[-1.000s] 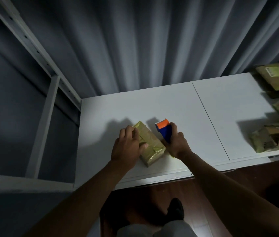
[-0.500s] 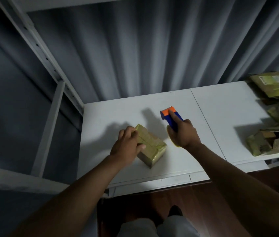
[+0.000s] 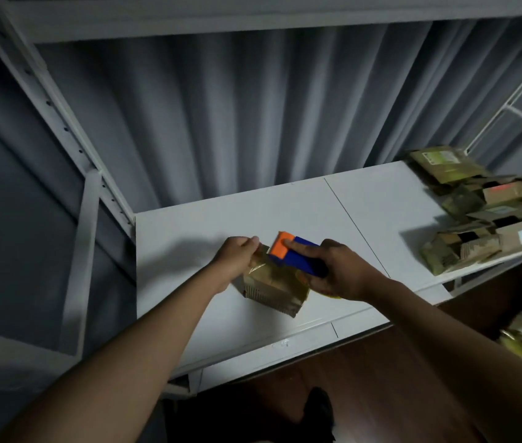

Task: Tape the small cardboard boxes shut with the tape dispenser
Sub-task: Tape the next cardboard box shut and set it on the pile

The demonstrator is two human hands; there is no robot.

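Box (image 3: 272, 287) sits tilted on the white shelf (image 3: 189, 238), near its front edge, partly wrapped in shiny tape. Left hand (image 3: 237, 259) grips the box's far end, fingers curled over it. Right hand (image 3: 333, 268) holds the blue-and-orange dispenser (image 3: 296, 254), forefinger on the orange head, which sits at the box's top. To do this well: brace the box firmly, keep the head flat, pull in one straight stroke along the seam, then press the tape down. Half a second ago the dispenser was on the shelf clear of the box; now it is over it, and the box looks raised at one end. More boxes (image 3: 490, 225) are piled at right.
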